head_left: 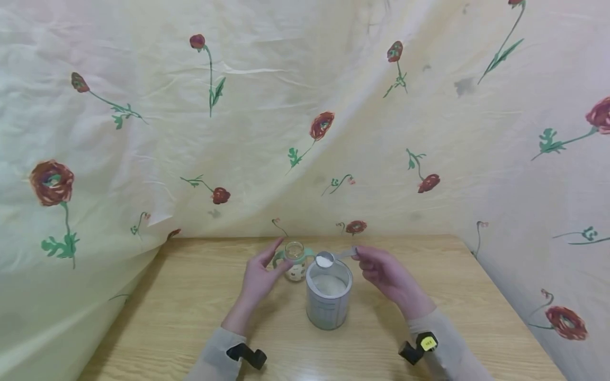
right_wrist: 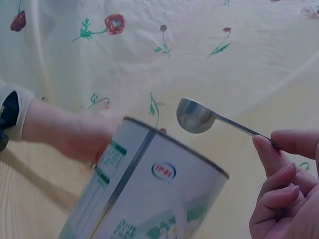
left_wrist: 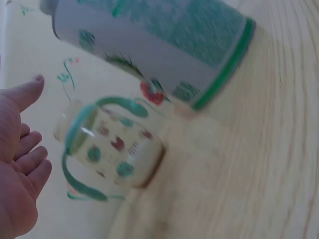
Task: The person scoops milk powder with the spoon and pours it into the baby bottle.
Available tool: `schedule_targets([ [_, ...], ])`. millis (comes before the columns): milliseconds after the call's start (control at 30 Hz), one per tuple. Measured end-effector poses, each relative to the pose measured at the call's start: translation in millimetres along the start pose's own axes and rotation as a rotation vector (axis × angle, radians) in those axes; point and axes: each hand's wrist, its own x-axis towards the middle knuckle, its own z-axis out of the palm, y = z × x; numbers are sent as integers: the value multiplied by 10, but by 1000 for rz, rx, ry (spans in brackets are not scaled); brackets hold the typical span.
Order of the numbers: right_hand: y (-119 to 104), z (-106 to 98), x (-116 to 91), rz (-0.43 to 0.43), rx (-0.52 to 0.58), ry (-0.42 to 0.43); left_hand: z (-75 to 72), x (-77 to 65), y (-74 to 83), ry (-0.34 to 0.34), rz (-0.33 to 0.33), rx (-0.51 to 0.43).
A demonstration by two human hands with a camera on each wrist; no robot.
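My right hand (head_left: pixel 386 269) pinches the thin handle of a metal measuring scoop (right_wrist: pixel 196 115) between thumb and fingertips. The scoop holds white powder and hangs level over the far rim of an open can (head_left: pixel 326 312). More pale powder (head_left: pixel 330 286) lies inside the can. Behind it, to the left, stands a small clear baby bottle (left_wrist: pixel 117 149) with green handles, a printed pattern and no cap. My left hand (head_left: pixel 259 275) is beside the bottle, fingers spread; in the left wrist view a gap shows between the fingers and the bottle's mouth.
Everything stands on a light wooden table (head_left: pixel 190 317). A pale cloth (head_left: pixel 267 159) with red poppies hangs behind the table's far edge and along both sides. Black wrist cameras (head_left: pixel 247 355) are strapped over the sleeves.
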Motion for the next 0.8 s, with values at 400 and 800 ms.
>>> schedule_targets([
  [400,-41,67,269,14,210,34,3,128,-330,-54,-92,60],
  [800,156,18,597,21,290,94,55,179,-362,-73,-191,-6],
])
